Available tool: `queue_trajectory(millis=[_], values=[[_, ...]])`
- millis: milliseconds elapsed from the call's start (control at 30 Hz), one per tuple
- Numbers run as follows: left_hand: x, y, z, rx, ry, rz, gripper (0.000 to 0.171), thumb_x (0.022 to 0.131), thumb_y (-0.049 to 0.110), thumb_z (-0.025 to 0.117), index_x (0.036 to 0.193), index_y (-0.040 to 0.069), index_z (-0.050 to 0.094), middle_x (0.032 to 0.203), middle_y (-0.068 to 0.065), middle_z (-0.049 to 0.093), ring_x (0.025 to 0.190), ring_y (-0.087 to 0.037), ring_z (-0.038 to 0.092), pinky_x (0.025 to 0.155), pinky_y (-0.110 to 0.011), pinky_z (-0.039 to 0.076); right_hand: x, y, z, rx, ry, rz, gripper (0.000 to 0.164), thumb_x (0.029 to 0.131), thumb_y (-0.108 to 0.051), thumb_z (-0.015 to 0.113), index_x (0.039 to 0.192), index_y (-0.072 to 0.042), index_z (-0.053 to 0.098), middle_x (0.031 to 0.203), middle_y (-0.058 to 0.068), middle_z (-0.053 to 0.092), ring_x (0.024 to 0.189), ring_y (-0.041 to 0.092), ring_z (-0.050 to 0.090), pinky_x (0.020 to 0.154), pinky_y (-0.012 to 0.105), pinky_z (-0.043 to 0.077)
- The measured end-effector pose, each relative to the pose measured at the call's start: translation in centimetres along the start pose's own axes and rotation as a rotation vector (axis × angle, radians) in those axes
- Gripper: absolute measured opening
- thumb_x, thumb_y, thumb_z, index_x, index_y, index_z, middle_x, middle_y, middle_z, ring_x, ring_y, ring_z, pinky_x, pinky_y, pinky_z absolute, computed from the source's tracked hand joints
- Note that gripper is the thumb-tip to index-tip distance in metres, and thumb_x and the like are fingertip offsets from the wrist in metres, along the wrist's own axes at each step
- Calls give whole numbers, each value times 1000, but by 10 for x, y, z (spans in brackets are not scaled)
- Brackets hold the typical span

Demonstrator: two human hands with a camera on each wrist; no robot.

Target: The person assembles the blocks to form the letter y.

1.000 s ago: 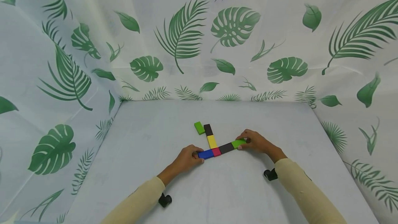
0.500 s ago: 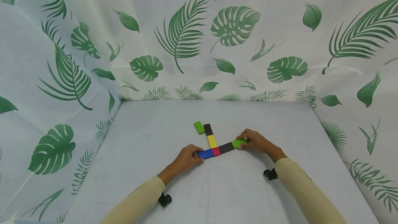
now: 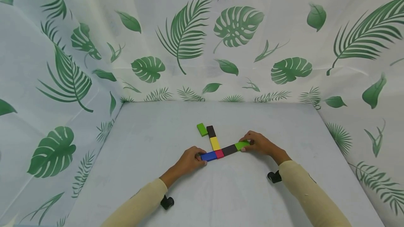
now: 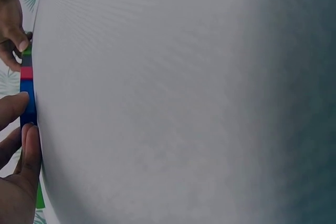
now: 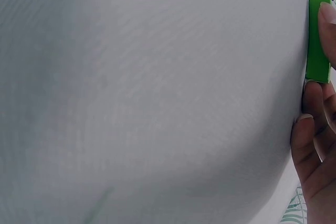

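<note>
Flat coloured blocks lie end to end in a slanting row on the white table. My left hand pinches the left end of the blue block between thumb and fingers. Beside it comes a red block, then a black block. At the row's right end, my right hand grips a green block, its outer end partly covered by the fingers. The right wrist view shows the thumb on this green block's side. From the red block, a yellow block and another black block run toward the back.
A second green block lies just left of the rear black block. Small black devices hang below both wrists. A leaf-patterned curtain rises behind and beside the white tabletop.
</note>
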State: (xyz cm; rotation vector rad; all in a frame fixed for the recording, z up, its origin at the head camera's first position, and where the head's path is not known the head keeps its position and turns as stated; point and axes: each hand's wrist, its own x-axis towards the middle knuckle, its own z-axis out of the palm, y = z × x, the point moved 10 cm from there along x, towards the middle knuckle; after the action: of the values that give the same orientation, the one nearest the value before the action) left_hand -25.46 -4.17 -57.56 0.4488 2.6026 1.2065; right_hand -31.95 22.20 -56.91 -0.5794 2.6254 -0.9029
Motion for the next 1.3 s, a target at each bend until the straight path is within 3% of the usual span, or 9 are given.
queue_trajectory(millis=[267, 500, 633, 800, 933, 1300], values=[[1, 0, -1, 14, -4, 4, 39, 85, 18, 81, 121, 8, 70, 95, 1, 60, 80, -7, 56, 70, -20, 48, -1, -1, -1, 16, 0, -5, 40, 84, -33, 81, 120, -16, 73, 108, -1, 62, 92, 17, 53, 83, 34, 45], [1, -4, -1, -44, -50, -31, 48, 84, 24, 83, 126, 8, 66, 112, -2, 65, 85, -7, 60, 76, -22, 51, -2, 0, -1, 7, 4, -8, 40, 84, -33, 81, 120, -17, 73, 108, -1, 62, 91, 16, 52, 81, 33, 45], [2, -10, -5, -46, -51, -8, 47, 87, 32, 79, 127, 11, 66, 116, 0, 67, 91, -7, 62, 81, -23, 52, -2, 1, -1, 7, 7, -5, 39, 84, -34, 81, 120, -18, 74, 108, -1, 61, 91, 16, 52, 82, 34, 44], [2, -14, -18, -14, -4, 29, 39, 95, 37, 70, 125, 12, 66, 115, 0, 69, 95, -9, 63, 83, -25, 53, -1, 3, 0, 4, 9, -7, 40, 84, -36, 80, 119, -20, 74, 108, -2, 61, 92, 16, 52, 82, 34, 45], [6, -18, -33, -6, 11, 28, 36, 94, 36, 71, 122, 12, 68, 111, 1, 69, 92, -9, 62, 82, -26, 53, -1, 3, 0, -3, 15, -9, 40, 83, -37, 81, 119, -20, 74, 108, -3, 62, 92, 15, 52, 82, 33, 45], [40, -27, -75, 77, -1, 41, 41, 89, 34, 78, 121, 12, 67, 112, 1, 68, 97, -12, 61, 85, -34, 53, -2, 1, 0, 10, 20, -14, 39, 83, -35, 81, 119, -19, 74, 108, -2, 62, 92, 16, 53, 82, 33, 45]])
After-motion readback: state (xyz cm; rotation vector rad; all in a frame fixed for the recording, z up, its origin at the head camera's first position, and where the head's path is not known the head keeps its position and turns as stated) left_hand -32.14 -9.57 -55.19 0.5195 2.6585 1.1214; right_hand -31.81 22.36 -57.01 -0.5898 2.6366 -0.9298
